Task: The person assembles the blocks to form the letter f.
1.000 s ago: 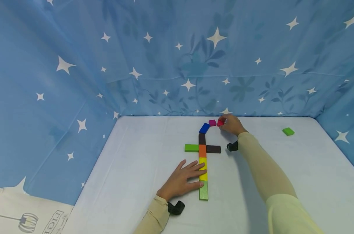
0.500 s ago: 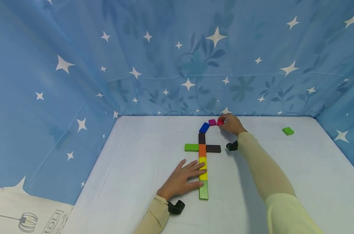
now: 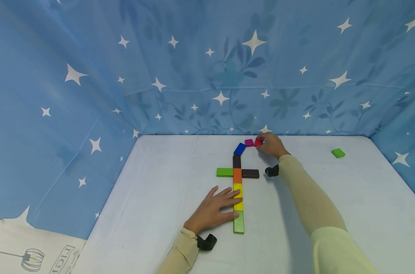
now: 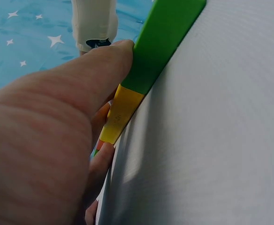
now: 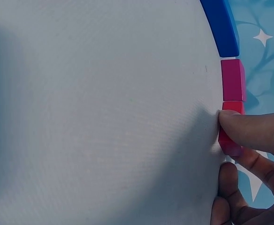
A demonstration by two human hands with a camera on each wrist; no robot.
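Note:
Near the far table edge, my right hand (image 3: 272,146) pinches a small red block (image 3: 257,143) between thumb and fingers. In the right wrist view that red block (image 5: 233,107) lies right up against a magenta block (image 5: 232,79), with a blue block (image 5: 221,28) beyond. My left hand (image 3: 212,211) rests with straight, spread fingers across the yellow blocks (image 3: 238,206), its thumb on the pale green block (image 3: 238,224) at the row's near end. Close up in the left wrist view, the thumb touches this green block (image 4: 167,42), which meets a yellow block (image 4: 123,110).
Farther up the row come an orange block (image 3: 237,176) and a dark block (image 3: 237,161). A light green block (image 3: 224,172) and another dark block (image 3: 250,174) flank the orange one. One loose green block (image 3: 338,153) lies at right on the white table (image 3: 152,182); blue starry cloth hangs behind.

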